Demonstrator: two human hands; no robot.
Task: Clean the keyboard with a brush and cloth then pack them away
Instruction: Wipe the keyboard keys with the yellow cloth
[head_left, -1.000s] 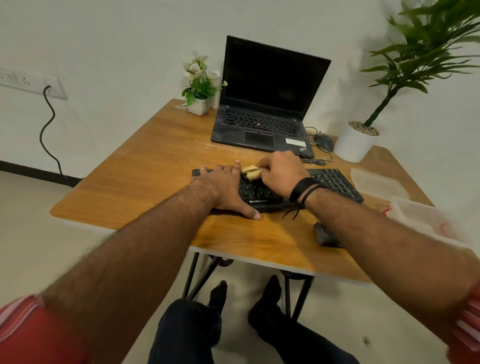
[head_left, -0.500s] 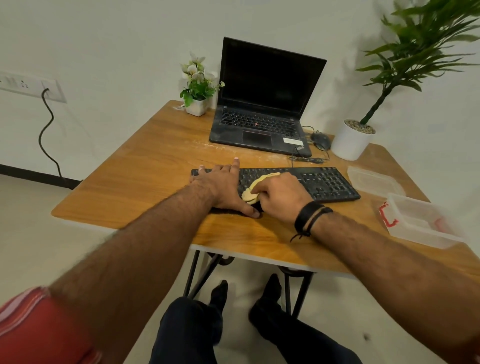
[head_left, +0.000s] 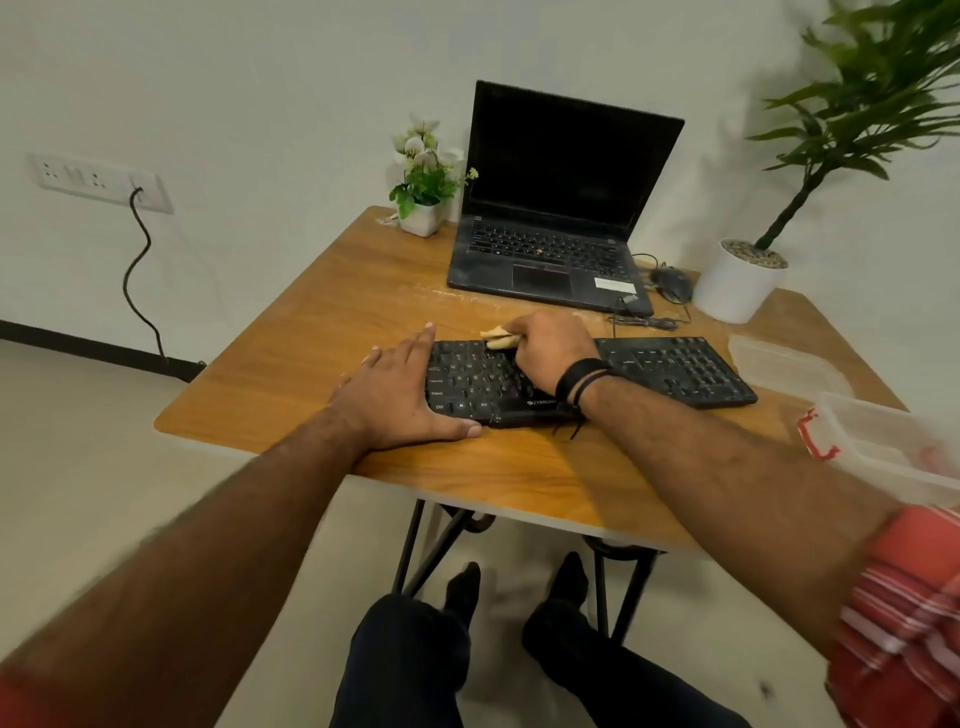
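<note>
Right hand (head_left: 553, 353) is seen clutching a bunched yellow cloth (head_left: 497, 336) at the black keyboard (head_left: 675, 369)'s far edge — left hand (head_left: 402, 395), fingers straight, is pressed flat against its left end.

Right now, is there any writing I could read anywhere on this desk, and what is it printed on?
"ZEBRONICS": white brand mark on the front edge of the black keyboard, only partly legible.
"Ctrl": bottom-left key of the keyboard; the other key legends are too blurred to read.
White sticker on the laptop: text too small to read.
Laptop keys: too small to read.
</note>
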